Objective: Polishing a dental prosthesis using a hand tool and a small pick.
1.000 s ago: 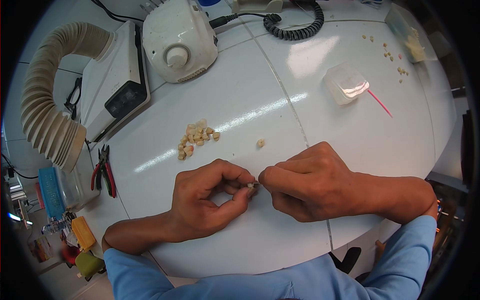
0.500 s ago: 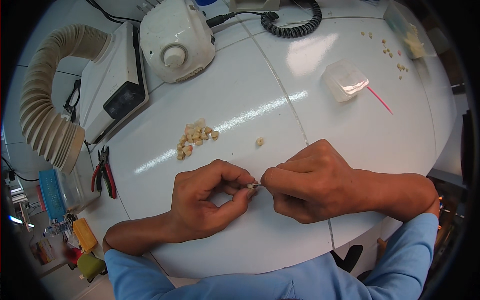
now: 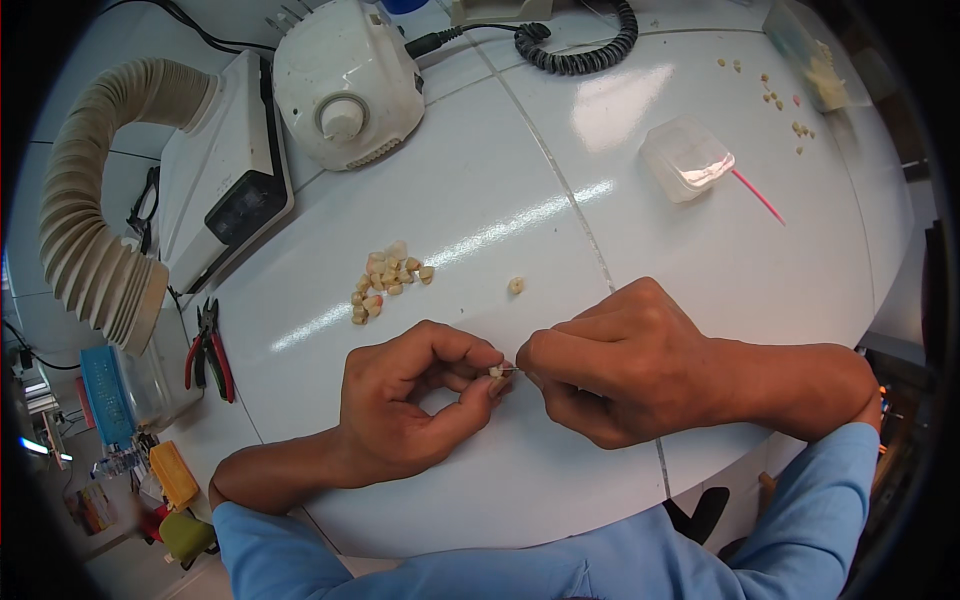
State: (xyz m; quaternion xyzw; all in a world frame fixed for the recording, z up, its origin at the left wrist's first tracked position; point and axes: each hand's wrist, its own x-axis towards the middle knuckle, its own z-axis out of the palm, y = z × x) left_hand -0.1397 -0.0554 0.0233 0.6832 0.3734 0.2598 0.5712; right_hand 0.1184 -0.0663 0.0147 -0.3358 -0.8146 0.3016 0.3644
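Observation:
Between the thumb and fingertips of my left hand (image 3: 415, 410) is a small cream-coloured tooth crown (image 3: 496, 372). My right hand (image 3: 620, 370) is closed around a thin metal pick (image 3: 514, 369). Its slender tip meets the crown, and the rest of it is hidden in my fingers. Both hands are close together, just above the white tabletop. One single crown (image 3: 516, 286) lies beyond my fingertips. Farther left sits a loose pile of crowns (image 3: 390, 277), some with pinkish marks.
A clear plastic box (image 3: 685, 155) stands at right with a pink stick (image 3: 760, 197) beside it. Several small crowns (image 3: 772, 97) lie far right. Red-handled pliers (image 3: 208, 352), a ribbed hose (image 3: 88, 185) and a white control unit with a knob (image 3: 350, 85) stand left.
The picture has shifted very slightly. Both hands keep the same hold on the crown and the pick, with only tiny finger movement.

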